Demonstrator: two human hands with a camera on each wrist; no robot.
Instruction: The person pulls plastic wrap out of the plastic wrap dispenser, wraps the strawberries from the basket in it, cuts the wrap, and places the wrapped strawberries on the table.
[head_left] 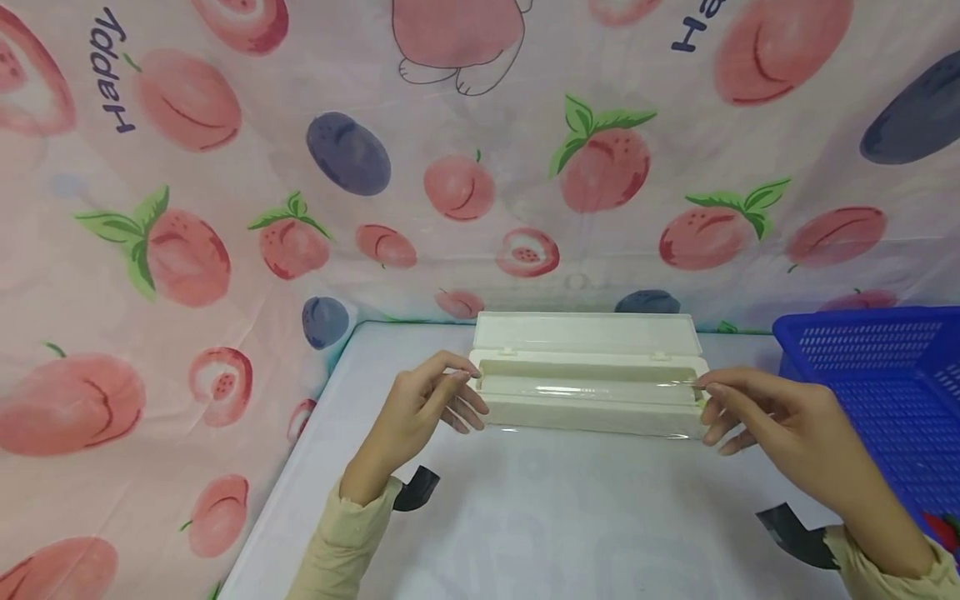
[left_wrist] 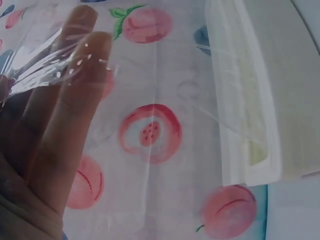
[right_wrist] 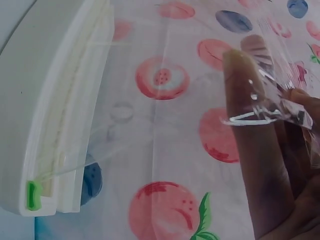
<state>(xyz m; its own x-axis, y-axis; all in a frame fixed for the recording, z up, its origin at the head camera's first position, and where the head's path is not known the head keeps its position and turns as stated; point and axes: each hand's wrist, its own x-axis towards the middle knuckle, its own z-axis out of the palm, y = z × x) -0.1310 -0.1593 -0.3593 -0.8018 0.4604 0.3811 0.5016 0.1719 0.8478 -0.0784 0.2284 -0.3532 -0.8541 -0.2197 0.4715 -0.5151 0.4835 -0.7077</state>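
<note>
A white cling film dispenser lies on the table, its lid tipped back toward the wall. Clear cling film stretches between the two hands and runs back to the dispenser. At the dispenser's left end, my left hand pinches one corner of the film between thumb and forefinger. My right hand pinches the opposite corner by the right end. The other fingers of both hands extend behind the film. A small green piece shows at one end of the dispenser in the right wrist view.
To the right stands a blue plastic basket with a red item at its lower edge in view. A fruit-print cloth hangs behind and left of the white table.
</note>
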